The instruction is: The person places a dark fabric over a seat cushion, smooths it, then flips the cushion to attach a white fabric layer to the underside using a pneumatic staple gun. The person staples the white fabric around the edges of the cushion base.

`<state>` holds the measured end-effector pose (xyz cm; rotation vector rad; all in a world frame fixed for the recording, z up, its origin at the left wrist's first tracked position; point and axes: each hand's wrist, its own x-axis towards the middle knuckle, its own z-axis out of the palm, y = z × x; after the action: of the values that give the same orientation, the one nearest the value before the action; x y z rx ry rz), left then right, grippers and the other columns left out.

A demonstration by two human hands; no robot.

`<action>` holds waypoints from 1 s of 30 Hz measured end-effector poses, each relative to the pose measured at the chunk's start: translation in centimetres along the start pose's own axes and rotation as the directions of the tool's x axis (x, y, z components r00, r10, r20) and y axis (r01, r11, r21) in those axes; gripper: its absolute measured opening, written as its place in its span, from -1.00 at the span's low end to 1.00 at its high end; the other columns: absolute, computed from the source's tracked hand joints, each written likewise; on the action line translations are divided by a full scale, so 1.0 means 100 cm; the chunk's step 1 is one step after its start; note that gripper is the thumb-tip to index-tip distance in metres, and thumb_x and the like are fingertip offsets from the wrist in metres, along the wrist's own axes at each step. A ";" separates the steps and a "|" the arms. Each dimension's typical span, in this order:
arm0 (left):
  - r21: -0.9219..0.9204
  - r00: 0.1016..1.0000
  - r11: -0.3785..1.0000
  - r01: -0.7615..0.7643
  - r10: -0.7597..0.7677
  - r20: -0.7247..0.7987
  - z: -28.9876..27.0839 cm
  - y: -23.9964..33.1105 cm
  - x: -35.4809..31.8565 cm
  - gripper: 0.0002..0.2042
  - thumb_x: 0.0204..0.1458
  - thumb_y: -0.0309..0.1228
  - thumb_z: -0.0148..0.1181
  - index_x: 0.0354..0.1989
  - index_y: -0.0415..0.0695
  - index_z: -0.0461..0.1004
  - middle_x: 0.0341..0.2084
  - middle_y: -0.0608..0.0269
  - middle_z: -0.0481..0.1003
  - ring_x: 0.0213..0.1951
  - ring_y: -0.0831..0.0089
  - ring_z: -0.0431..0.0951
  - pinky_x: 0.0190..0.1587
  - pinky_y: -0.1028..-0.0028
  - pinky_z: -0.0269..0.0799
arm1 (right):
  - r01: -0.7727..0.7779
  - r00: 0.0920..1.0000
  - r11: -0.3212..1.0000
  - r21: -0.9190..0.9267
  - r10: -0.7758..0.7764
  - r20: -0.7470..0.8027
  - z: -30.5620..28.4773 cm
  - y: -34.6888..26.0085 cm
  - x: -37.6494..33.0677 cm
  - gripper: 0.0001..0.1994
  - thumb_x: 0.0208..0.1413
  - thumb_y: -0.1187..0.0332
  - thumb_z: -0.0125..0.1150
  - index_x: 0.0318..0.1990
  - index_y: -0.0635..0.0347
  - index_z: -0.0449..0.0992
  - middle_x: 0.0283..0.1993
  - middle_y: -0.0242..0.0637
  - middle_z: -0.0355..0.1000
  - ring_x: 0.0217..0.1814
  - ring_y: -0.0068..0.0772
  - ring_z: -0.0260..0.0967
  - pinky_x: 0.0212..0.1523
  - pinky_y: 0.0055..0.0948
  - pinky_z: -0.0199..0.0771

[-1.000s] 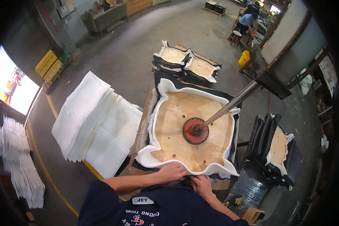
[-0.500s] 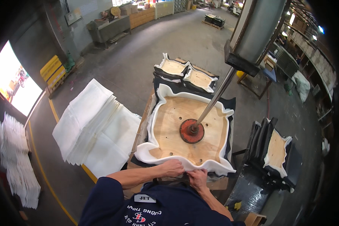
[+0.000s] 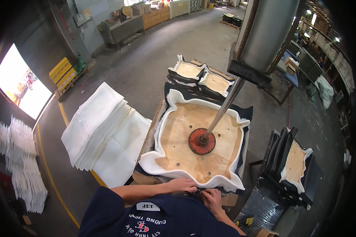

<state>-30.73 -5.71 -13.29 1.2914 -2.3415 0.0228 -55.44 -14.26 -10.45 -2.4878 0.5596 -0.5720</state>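
Observation:
A plywood seat panel with several holes lies with white padding curling up around its edges. Dark cover fabric shows beneath the padding. On the panel's middle presses a round red disc at the end of a slanted metal rod. At the near edge, my left hand is closed with its fingers curled down just below the padding. My right hand pinches beside it, slightly closer to my body. Dark fabric shows between both hands; their fingertips are partly hidden.
White padding sheets are stacked to the left, with another stack farther left. Beyond the panel sit smaller padded seats. More dark seats are piled at the right. A large metal cylinder hangs overhead at upper right.
The view has shifted slightly. My right hand has drawn back toward my body, away from the padding's edge. My left hand stays at the near edge, and the disc still rests on the panel.

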 end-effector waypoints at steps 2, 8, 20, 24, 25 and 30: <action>0.041 0.998 0.997 0.062 -0.061 -0.020 0.009 0.009 0.009 -0.76 -0.05 -0.24 0.29 -0.34 -0.09 0.41 -0.40 0.23 0.41 -0.32 0.33 0.53 -0.33 0.44 0.45 | -0.025 0.999 0.998 -0.065 0.023 -0.036 0.000 -0.008 0.006 -0.71 -0.10 0.48 0.40 -0.15 0.05 0.63 -0.22 -0.38 0.48 -0.12 -0.20 0.42 -0.05 -0.22 0.32; 0.044 0.954 0.972 0.229 -0.233 0.187 -0.005 0.003 0.038 -0.72 -0.06 -0.12 0.30 -0.39 -0.08 0.48 -0.43 0.25 0.49 -0.35 0.30 0.56 -0.29 0.31 0.48 | -0.088 0.995 0.994 -0.063 0.091 0.039 0.000 0.005 0.013 -0.74 -0.02 0.41 0.38 -0.11 0.06 0.59 -0.19 -0.38 0.48 -0.07 -0.28 0.43 -0.01 -0.24 0.28; -0.086 0.987 0.994 0.069 -0.055 0.150 0.020 -0.014 0.023 -0.80 0.09 -0.17 0.17 -0.44 -0.01 0.45 -0.55 0.29 0.47 -0.38 0.29 0.55 -0.30 0.27 0.41 | -0.066 0.995 0.988 -0.138 0.075 0.060 0.010 0.016 0.027 -0.86 -0.06 0.30 0.44 -0.29 -0.09 0.70 -0.41 -0.49 0.51 -0.22 -0.38 0.46 0.00 -0.20 0.17; -0.009 0.975 0.982 0.189 -0.186 0.125 0.019 0.000 0.014 -0.81 0.01 -0.15 0.24 -0.47 0.05 0.45 -0.58 0.37 0.45 -0.39 0.38 0.53 -0.34 0.34 0.34 | -0.050 0.984 0.975 -0.217 0.086 0.159 -0.004 0.009 0.038 -0.85 -0.03 0.24 0.42 -0.26 -0.11 0.69 -0.33 -0.52 0.53 -0.18 -0.37 0.46 0.03 -0.22 0.17; -0.010 0.977 0.982 0.187 -0.184 0.112 0.017 0.002 0.015 -0.80 0.00 -0.14 0.26 -0.46 0.05 0.45 -0.58 0.38 0.45 -0.39 0.38 0.53 -0.34 0.34 0.34 | -0.036 0.977 0.969 -0.244 0.085 0.193 -0.012 0.013 0.037 -0.83 -0.04 0.22 0.42 -0.24 -0.12 0.68 -0.29 -0.50 0.54 -0.15 -0.34 0.47 0.07 -0.18 0.19; -0.004 0.974 0.979 0.205 -0.203 0.101 0.013 0.002 0.009 -0.78 -0.05 -0.17 0.33 -0.46 0.05 0.41 -0.54 0.40 0.41 -0.38 0.40 0.51 -0.35 0.36 0.30 | -0.023 0.965 0.972 -0.234 0.082 0.248 -0.032 0.038 0.032 -0.85 -0.11 0.26 0.38 -0.32 -0.07 0.67 -0.32 -0.38 0.52 -0.17 -0.25 0.48 0.03 -0.13 0.33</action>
<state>-31.82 -6.57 -14.04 1.5529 -2.2734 -0.1267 -55.46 -20.02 -9.18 -2.6982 0.6173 -0.1658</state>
